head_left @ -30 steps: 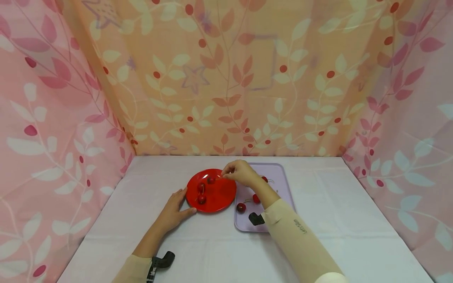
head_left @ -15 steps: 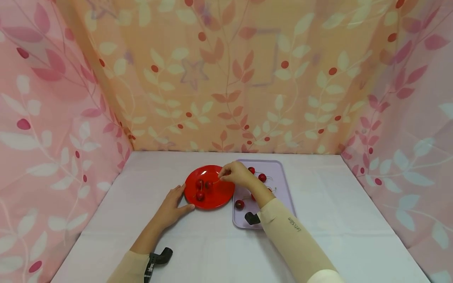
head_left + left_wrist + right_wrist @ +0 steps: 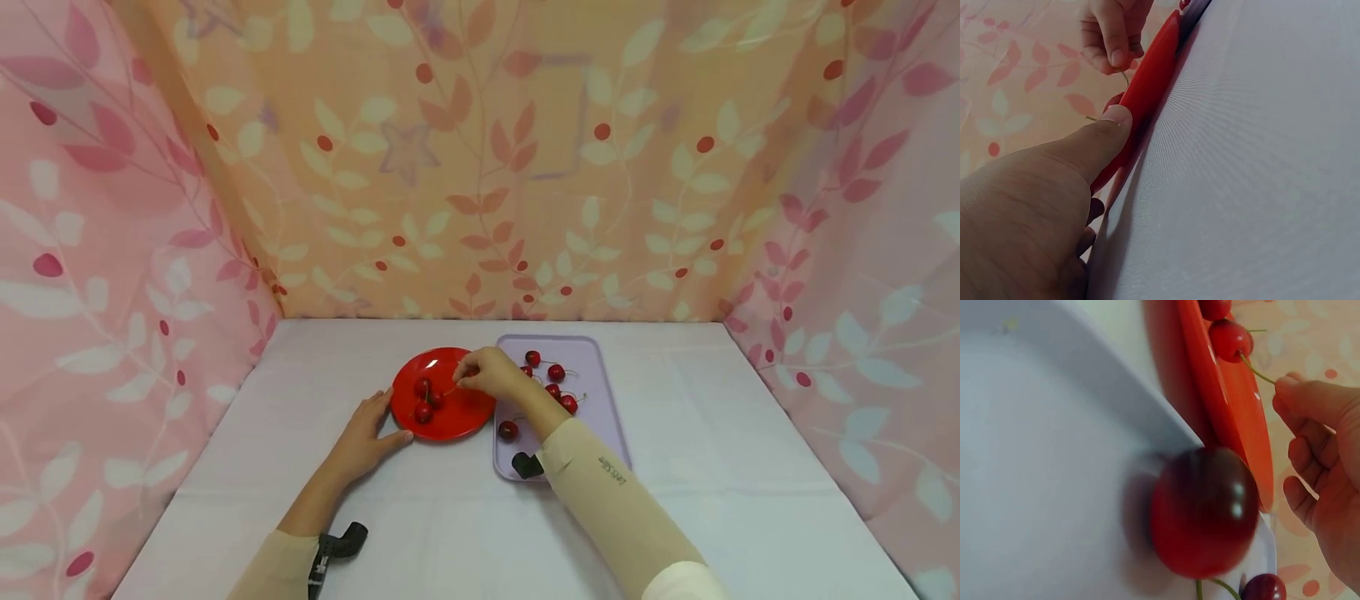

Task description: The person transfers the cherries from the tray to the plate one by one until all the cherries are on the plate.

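Note:
The red plate (image 3: 465, 417) holds three cherries close together on its left half. My right hand (image 3: 487, 372) is over the plate's right side, its thumb and finger pinching the thin stem of one cherry (image 3: 1230, 340). That cherry sits low at the plate, beside the upper cherry (image 3: 423, 386) and the lower cherry (image 3: 423, 412). On the plate's left edge lies my left hand (image 3: 367, 437), thumb and fingers spread along the rim. In the left wrist view its thumb (image 3: 1113, 119) touches the plate's edge, while the other fingers are partly hidden.
A light purple tray (image 3: 607, 433) stands right of the plate, close to it, with several cherries (image 3: 556, 372) in it. My right forearm crosses the tray and hides part of it. White cloth (image 3: 450, 525) covers the table; patterned curtains (image 3: 480, 167) enclose the back and sides.
My right hand has moved left with the pinched cherry, which now sits right against the other two on the plate. The left hand stays on the rim. The head view has shifted slightly.

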The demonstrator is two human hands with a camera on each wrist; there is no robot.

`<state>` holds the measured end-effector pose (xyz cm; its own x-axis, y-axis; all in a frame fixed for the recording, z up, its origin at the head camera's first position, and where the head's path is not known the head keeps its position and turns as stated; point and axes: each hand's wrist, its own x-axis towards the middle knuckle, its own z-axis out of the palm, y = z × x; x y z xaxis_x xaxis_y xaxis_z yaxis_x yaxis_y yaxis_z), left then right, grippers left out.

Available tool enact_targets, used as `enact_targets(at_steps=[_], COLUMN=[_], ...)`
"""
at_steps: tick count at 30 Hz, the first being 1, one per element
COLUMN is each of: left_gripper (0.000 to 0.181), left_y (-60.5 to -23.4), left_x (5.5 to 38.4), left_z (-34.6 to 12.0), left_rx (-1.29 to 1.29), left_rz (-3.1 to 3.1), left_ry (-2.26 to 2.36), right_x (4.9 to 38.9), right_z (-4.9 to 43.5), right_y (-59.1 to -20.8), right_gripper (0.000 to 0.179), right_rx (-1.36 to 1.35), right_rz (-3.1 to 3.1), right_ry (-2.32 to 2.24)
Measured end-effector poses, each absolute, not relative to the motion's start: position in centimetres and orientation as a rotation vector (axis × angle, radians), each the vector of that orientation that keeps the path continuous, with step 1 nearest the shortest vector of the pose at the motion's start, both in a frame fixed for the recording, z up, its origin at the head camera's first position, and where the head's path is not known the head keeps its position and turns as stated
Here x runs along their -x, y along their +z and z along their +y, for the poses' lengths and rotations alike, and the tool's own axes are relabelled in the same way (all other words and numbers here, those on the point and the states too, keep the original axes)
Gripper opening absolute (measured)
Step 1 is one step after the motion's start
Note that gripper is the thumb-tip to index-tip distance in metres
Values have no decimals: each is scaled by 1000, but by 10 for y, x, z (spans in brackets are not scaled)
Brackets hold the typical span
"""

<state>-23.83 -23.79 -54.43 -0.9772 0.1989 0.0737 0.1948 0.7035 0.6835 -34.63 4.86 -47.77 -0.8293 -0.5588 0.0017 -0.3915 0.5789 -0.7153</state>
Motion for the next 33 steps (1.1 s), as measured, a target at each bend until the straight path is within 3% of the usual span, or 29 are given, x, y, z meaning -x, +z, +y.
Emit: enact_targets(at_steps=[15, 22, 33], left_gripper=[96, 96, 97], left_y=[-545, -546, -547], left_x=[237, 235, 236], left_z=[-239, -236, -236], left_rx=[-308, -327, -340], left_rz=[2904, 2906, 2913], left_ry=[1177, 1187, 1183], right_x=[340, 331, 320], right_z=[59, 73, 104], right_y=[-443, -431, -425], right_gripper=[19, 17, 19], right_rx=[897, 1010, 962], right_rz=[2695, 2719, 2764], right_ry=[-1010, -1007, -1014])
